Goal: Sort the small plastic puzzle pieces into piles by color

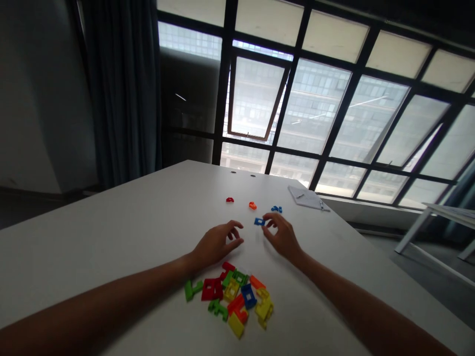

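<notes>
Between the thumb and fingers of my right hand (282, 236) is a blue plastic building piece (259, 221) with a square hole, held just above the white table. My left hand (218, 240) hovers to its left, thumb and fingers apart with nothing between them. Beyond my hands lie a red piece (230, 200), an orange piece (253, 205) and some small blue pieces (276, 209), set apart in a row. Closer to me is a loose pile of red, green, yellow, orange and blue pieces, among them another blue piece (248, 295) and a red piece (212, 289).
The white table (148, 212) stretches away toward large windows. Papers with a pen (306, 197) rest at its far right. Two dark round fittings sit near its far edge. A second table (451, 212) stands at the right, and a dark curtain (122, 89) hangs at left.
</notes>
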### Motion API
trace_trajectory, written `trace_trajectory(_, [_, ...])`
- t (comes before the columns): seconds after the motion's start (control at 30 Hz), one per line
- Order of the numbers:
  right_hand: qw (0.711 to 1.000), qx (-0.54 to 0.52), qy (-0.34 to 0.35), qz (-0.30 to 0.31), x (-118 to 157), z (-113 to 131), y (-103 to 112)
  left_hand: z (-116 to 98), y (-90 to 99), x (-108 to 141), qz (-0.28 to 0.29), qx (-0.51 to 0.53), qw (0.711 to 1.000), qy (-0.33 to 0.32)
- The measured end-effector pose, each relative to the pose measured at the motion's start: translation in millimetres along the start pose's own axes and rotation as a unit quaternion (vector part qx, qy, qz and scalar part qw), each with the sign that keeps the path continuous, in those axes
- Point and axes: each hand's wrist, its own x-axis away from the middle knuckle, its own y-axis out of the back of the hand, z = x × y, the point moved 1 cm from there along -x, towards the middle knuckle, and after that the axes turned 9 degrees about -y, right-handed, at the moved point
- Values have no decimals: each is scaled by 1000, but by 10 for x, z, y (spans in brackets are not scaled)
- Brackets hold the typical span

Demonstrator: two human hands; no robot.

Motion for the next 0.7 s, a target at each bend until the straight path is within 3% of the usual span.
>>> trace_trajectory(0.13, [985, 120, -126, 2, -409, -691, 245, 0, -21, -10, 7, -16, 1000, -23])
trace_trajectory(0.3, [969, 171, -157, 85, -503, -1326, 309, 15, -32, -10, 1, -24, 999, -40])
trace_trajectory(0.47, [957, 210, -153, 125, -483, -1512, 202, 12, -30, -15, 10, -18, 999, -48])
trace_trajectory(0.7, [955, 226, -145, 124, -623, -1446, 175, 49, -52, -25, 13, -12, 998, -56])
